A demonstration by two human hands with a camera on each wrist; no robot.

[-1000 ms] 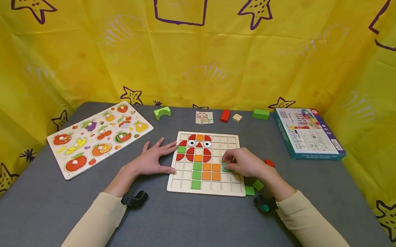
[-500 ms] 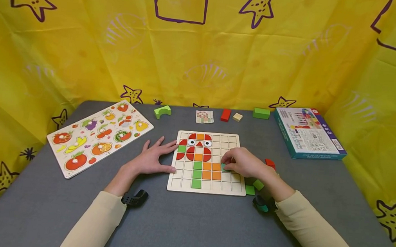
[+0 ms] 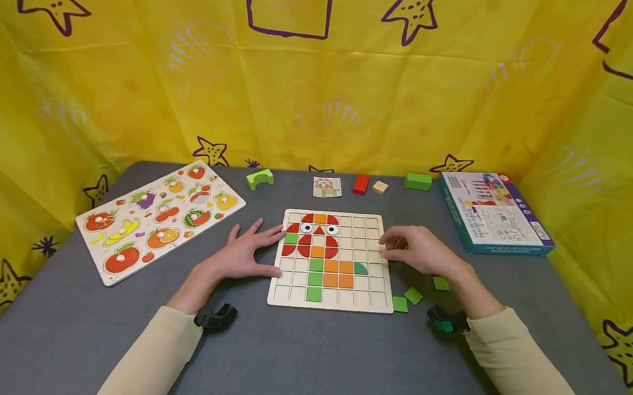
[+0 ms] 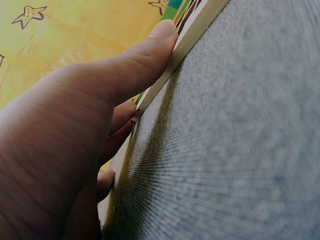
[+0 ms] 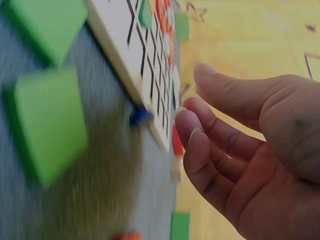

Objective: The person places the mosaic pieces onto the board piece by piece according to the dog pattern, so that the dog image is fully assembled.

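A light wooden grid board (image 3: 291, 294) carries red, orange and green tiles and two eye pieces. My left hand (image 3: 243, 255) rests at its left edge, fingers spread; in the left wrist view the thumb (image 4: 162, 32) touches the board's side. A dark green quarter-round tile (image 3: 361, 268) sits in a cell right of the orange squares (image 3: 338, 274). Beside the board's right edge, my right hand (image 3: 416, 250) hovers with loosely bent fingers. In the right wrist view a gap shows between its thumb and fingertips, with nothing held. Loose green square tiles (image 3: 413, 295) lie below that hand.
At the left lies a fruit puzzle board (image 3: 176, 249). Along the back stand a green arch block (image 3: 260, 179), a picture card (image 3: 327, 187), a red block (image 3: 360, 184), a small wooden block (image 3: 379, 187) and a green block (image 3: 418, 181). A teal box (image 3: 507, 247) lies right.
My right hand has let go of the dark green quarter-round tile, leaving it in its cell, and moved right to the board's edge. My left hand has stayed in place.
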